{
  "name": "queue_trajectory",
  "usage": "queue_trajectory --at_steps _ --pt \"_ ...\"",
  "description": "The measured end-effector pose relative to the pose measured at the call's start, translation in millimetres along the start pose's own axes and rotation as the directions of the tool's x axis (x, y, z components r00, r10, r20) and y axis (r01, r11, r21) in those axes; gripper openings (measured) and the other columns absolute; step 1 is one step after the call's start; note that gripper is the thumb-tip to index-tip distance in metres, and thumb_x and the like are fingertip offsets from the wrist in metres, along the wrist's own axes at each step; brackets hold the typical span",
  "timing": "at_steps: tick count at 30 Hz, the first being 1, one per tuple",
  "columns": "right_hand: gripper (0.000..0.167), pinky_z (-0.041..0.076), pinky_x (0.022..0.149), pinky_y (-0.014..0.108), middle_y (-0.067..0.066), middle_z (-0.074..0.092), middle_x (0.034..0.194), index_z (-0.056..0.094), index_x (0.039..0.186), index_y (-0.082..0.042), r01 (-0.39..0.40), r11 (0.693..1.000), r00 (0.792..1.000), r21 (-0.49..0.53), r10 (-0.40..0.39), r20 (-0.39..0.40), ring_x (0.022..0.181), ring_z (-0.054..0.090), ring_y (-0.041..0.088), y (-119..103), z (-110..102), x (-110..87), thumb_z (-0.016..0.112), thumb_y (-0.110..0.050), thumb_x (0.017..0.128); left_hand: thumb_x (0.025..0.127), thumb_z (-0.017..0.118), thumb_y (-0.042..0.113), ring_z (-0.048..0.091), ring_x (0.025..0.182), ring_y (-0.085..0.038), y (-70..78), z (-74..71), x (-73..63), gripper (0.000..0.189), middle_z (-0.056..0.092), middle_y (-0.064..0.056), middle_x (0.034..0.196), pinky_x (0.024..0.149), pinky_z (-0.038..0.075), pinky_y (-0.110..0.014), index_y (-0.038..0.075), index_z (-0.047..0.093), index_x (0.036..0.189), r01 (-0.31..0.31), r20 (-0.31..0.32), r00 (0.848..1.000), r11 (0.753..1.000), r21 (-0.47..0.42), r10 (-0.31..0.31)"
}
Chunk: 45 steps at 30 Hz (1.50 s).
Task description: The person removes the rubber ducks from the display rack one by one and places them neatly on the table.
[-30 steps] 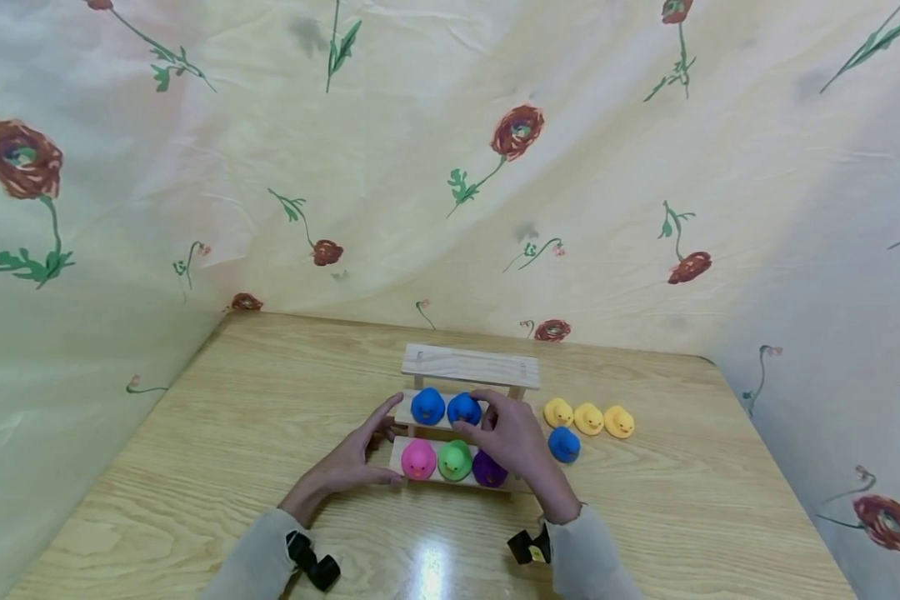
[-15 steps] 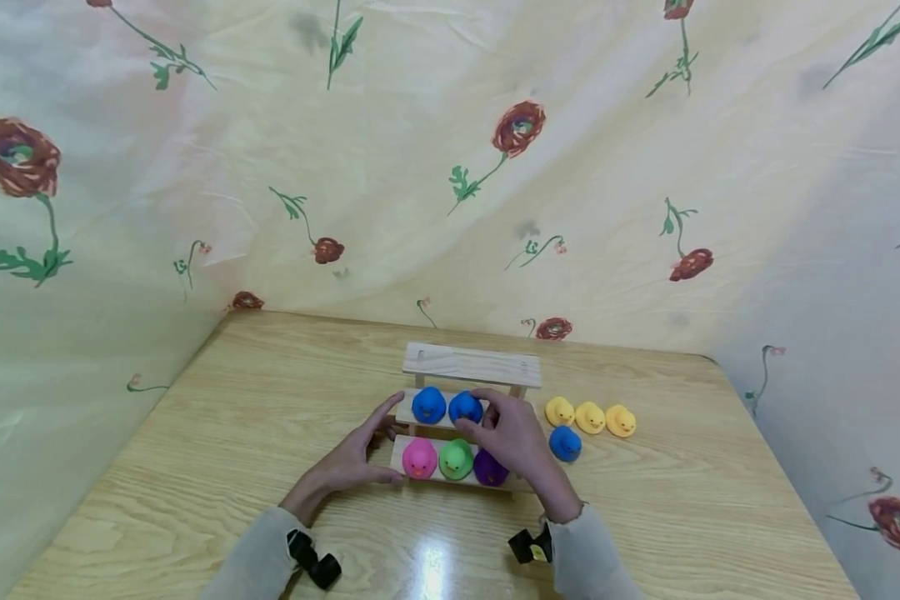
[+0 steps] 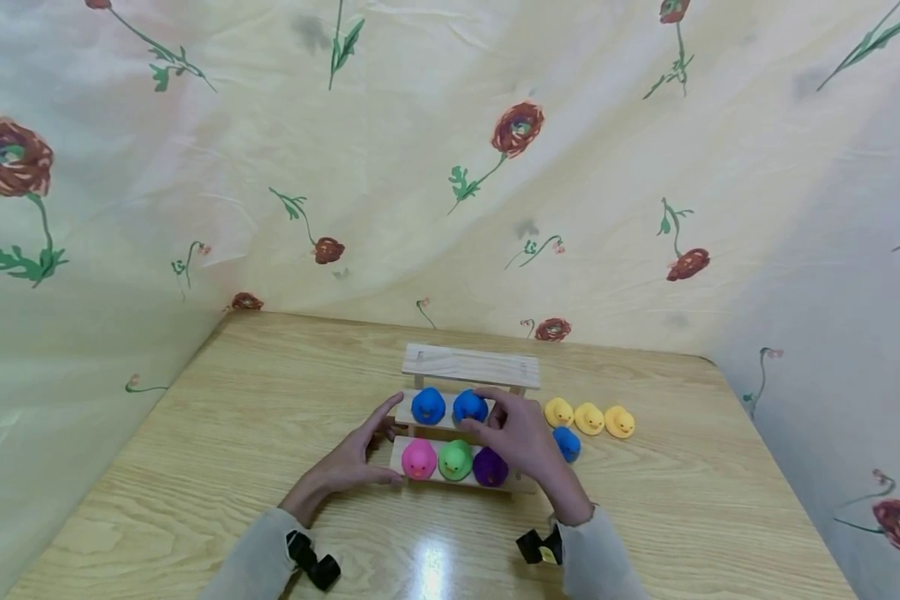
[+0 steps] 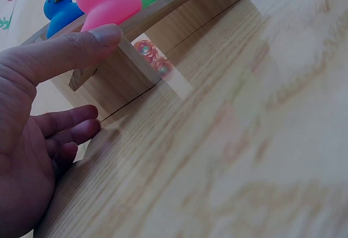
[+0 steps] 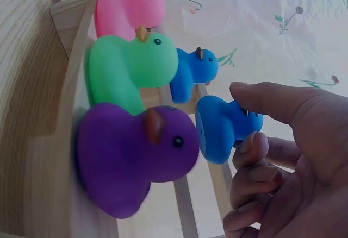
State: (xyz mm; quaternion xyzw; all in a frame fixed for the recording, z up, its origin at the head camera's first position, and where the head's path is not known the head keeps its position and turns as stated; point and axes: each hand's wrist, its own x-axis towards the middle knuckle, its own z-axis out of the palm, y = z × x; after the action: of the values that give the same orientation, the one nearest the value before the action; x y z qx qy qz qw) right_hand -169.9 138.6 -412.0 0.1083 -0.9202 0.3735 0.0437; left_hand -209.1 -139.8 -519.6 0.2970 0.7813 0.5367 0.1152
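A stepped wooden rack (image 3: pixel 471 367) stands on the table. On its middle shelf are two blue rubber ducks; my right hand (image 3: pixel 521 429) pinches the right one (image 5: pixel 217 126) between thumb and fingers. The other blue duck (image 3: pixel 428 406) sits left of it. Pink (image 3: pixel 418 459), green (image 3: pixel 454 459) and purple (image 3: pixel 490 467) rubber ducks line the lower shelf. My left hand (image 3: pixel 356 454) holds the rack's left end, thumb at the lower shelf's front edge and index finger by the middle shelf's end. In the left wrist view its remaining fingers (image 4: pixel 70 121) curl beside the rack's side.
Three yellow rubber ducks (image 3: pixel 589 418) stand in a row right of the rack. Nearer, another blue duck (image 3: pixel 568 444) is partly covered by my right hand. A flower-patterned cloth (image 3: pixel 375 167) rises behind the table (image 3: pixel 285 367) and along its sides.
My right hand has shifted slightly right with the blue duck, widening the gap between the two blue ducks on the middle shelf. My left hand stays in place.
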Motion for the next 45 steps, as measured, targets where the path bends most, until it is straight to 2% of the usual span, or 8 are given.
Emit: queue_trajectory --at_steps 17,25,38,45 --pt "0.04 0.036 0.05 0.021 -0.002 0.051 0.061 0.07 0.123 -0.006 0.068 0.998 0.997 -0.001 -0.068 -0.047 0.054 0.044 0.003 5.0 -19.9 -8.8 0.079 -0.018 0.086 0.078 0.086 0.029 0.049 0.111 -0.019 -1.0 -0.2 0.7 0.11 0.057 -0.008 0.131 0.098 0.04 -0.029 0.037 0.013 0.16 0.0 0.0 1.0 1.0 0.005 0.0" --pt "0.042 0.037 0.05 0.021 -0.001 0.053 0.063 0.069 0.124 -0.005 0.051 0.998 0.996 -0.03 -0.053 -0.069 0.056 0.044 0.003 12.7 -31.7 -15.3 0.079 -0.016 0.086 0.078 0.087 0.026 0.05 0.111 -0.017 -0.5 0.0 0.5 0.111 0.057 -0.01 0.131 0.097 0.04 -0.027 0.033 0.013 0.161 -0.021 0.0 1.0 1.0 -0.002 0.021" --pt "0.044 0.036 0.049 0.022 -0.002 0.049 0.062 0.067 0.127 -0.003 0.001 0.999 0.998 -0.048 -0.004 -0.068 0.054 0.043 0.005 25.0 -54.0 -25.3 0.078 -0.017 0.086 0.078 0.087 0.027 0.05 0.113 -0.02 0.8 0.4 0.3 0.111 0.055 -0.011 0.133 0.098 0.04 -0.028 0.035 0.013 0.161 -0.006 0.0 1.0 1.0 -0.021 0.006" --pt "0.042 0.038 0.05 0.023 -0.001 0.052 0.063 0.067 0.124 0.0 0.018 0.997 0.995 -0.073 -0.024 -0.094 0.054 0.044 0.003 33.2 -65.2 -30.0 0.078 -0.016 0.087 0.079 0.086 0.027 0.05 0.114 -0.02 0.1 1.0 0.9 0.11 0.056 -0.01 0.134 0.101 0.04 -0.028 0.036 0.013 0.161 -0.01 0.001 1.0 1.0 -0.015 0.01"
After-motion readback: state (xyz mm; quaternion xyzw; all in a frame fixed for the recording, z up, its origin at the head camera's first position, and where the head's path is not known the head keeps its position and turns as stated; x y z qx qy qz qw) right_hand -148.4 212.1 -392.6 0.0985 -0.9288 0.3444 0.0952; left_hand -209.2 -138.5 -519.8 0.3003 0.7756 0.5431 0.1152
